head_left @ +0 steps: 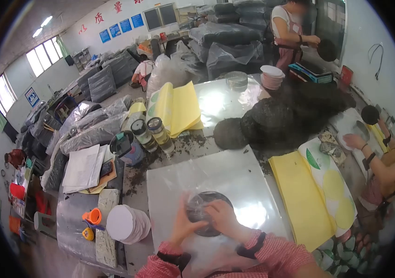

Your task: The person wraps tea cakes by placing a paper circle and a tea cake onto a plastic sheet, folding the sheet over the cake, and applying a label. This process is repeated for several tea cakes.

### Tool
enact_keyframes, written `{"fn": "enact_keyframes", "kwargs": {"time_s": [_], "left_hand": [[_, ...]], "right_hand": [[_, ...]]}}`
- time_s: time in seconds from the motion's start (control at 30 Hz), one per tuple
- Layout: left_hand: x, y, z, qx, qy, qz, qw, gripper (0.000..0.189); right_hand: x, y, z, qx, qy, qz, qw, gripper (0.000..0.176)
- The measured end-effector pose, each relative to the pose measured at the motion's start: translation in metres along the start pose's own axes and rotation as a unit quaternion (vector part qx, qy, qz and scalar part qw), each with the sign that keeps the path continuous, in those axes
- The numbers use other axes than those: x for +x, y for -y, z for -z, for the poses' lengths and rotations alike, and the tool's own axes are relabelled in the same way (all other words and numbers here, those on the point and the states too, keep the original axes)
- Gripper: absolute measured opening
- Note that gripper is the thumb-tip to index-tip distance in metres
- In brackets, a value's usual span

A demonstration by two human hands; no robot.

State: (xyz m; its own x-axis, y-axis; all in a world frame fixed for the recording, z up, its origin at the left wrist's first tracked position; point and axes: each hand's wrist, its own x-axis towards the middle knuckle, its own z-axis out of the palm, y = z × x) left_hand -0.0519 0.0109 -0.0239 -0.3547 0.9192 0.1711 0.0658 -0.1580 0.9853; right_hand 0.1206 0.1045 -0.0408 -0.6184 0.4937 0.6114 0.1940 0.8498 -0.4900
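A dark round disc lies on a shiny metal sheet in front of me, with something clear and glossy on its top. My left hand is at the disc's left edge, thumb and fingers spread apart around it. Over the disc's right part rests my right hand, its fingers bent together at the glossy top; what they pinch, if anything, is too small to make out. Black bands circle both wrists over checked red sleeves.
Left stand a stack of white round discs, an orange cup, papers and two jars. Yellow sheets lie right. Dark discs are heaped behind. A co-worker's hand is at the right; another person stands at the back.
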Motion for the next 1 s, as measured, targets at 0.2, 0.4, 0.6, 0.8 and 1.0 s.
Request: {"fn": "enact_keyframes", "kwargs": {"time_s": [0.2,0.4,0.6,0.8,1.0], "left_hand": [[-0.006,0.016,-0.031,0.344,-0.032,-0.141,0.928,0.074],[-0.007,-0.003,-0.035,-0.041,-0.156,-0.039,0.986,0.066],[-0.016,-0.001,-0.049,0.363,0.008,-0.180,0.914,0.033],[-0.019,-0.021,-0.051,0.328,0.025,-0.118,0.937,0.057],[-0.013,-0.013,-0.055,0.559,0.179,-0.104,0.803,0.078]], "right_hand": [[0.013,-0.037,0.002,0.462,-0.155,-0.329,0.809,0.050],[0.044,-0.005,0.013,0.243,0.044,0.051,0.968,0.026],[0.014,0.015,0.009,0.149,-0.040,-0.184,0.971,0.005],[0.003,0.016,0.022,0.058,0.061,-0.136,0.987,0.019],[-0.008,-0.023,0.073,0.109,-0.001,-0.099,0.989,0.007]]}}
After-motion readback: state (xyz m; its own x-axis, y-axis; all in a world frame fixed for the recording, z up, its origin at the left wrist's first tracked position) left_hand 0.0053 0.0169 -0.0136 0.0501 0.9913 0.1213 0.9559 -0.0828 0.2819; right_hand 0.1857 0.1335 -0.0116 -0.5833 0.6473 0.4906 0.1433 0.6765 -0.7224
